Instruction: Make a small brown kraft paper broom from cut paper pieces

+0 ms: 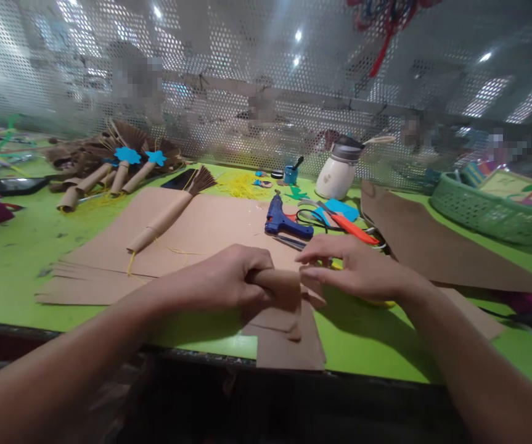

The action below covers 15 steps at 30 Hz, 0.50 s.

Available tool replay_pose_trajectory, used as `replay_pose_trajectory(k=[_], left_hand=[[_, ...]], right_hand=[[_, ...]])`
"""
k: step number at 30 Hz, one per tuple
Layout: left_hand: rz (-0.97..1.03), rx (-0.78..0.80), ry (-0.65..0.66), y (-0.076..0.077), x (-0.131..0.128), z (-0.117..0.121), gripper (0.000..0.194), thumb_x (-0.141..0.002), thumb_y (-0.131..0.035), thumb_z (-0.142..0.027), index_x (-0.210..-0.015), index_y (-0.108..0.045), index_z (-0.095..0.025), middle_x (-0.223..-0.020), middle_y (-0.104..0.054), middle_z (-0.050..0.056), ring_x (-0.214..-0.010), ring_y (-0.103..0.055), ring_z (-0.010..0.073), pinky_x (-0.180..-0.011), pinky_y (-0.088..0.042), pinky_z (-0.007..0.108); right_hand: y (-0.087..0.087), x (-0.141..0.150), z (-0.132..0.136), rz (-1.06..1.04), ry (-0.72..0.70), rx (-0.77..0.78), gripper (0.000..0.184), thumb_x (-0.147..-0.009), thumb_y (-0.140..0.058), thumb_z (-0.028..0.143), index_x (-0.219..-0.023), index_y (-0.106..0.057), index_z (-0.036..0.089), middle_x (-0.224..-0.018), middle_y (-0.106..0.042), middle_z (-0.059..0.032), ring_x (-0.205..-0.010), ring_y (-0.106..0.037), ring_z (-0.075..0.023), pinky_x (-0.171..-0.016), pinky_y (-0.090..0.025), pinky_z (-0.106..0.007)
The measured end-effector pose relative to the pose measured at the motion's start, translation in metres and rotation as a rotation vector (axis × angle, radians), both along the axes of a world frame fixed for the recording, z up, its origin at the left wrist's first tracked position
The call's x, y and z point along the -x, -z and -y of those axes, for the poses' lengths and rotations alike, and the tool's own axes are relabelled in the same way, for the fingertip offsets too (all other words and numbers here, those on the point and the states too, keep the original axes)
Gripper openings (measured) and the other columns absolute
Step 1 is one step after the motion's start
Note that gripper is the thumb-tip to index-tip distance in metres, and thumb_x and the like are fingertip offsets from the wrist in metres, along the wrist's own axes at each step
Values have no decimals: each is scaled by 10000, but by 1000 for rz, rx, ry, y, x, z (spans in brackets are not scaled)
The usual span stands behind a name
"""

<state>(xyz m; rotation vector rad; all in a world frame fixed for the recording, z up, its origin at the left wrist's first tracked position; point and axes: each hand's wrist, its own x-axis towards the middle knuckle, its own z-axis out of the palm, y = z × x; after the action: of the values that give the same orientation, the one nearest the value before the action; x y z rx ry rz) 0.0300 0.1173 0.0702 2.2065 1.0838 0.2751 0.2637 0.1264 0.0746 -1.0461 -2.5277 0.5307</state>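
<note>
Near the front edge of the green tabletop [16,259], the left hand [240,277] has its grip closed around a small roll of brown paper [284,281], which sits above another brown sheet [291,354]. The right hand [349,265] has its grip open, thumb and fingers parted just beside the roll's right end; whether they touch it, I cannot tell. Beyond the hands lie a blue glue gun [288,223] and an orange-handled tool [356,230]. Farther left, a paper tube [161,219] with a fanned end rests on larger brown sheets [224,225].
</note>
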Motion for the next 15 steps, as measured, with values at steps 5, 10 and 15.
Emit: replay_pose_trajectory(k=[5, 10, 15], left_hand=[[83, -61, -105, -11, 18, -15, 142, -701, -586, -284, -688, -540, -151, -630, -491, -50, -593, -458, 97, -524, -312, 189], [189, -124, -163, -10, 23, -23, 250, -701, -616, -349, -855, -581, -155, -732, -560, -23, -685, -520, 136, -567, -363, 207], [218, -138, -191, -10, 19, -21, 308, -680, -639, -301, -955, -583, -174, -827, -615, -6, -759, -559, 160, -608, -390, 221]], right_hand=[[-2, 11, 13, 225, -115, 40, 288, -746, -624, 434, -901, -627, 191, -999, -565, -51, -938, -510, -197, -783, -422, -287], [3, 15, 19, 293, -52, 65, 287, -726, -636, 453, -863, -570, 210, -885, -548, -20, -821, -503, -177, -681, -397, -262], [11, 19, 17, 227, -4, 197, 207, -698, -655, 340, -738, -519, 190, -710, -534, 17, -615, -464, -122, -508, -318, -217]])
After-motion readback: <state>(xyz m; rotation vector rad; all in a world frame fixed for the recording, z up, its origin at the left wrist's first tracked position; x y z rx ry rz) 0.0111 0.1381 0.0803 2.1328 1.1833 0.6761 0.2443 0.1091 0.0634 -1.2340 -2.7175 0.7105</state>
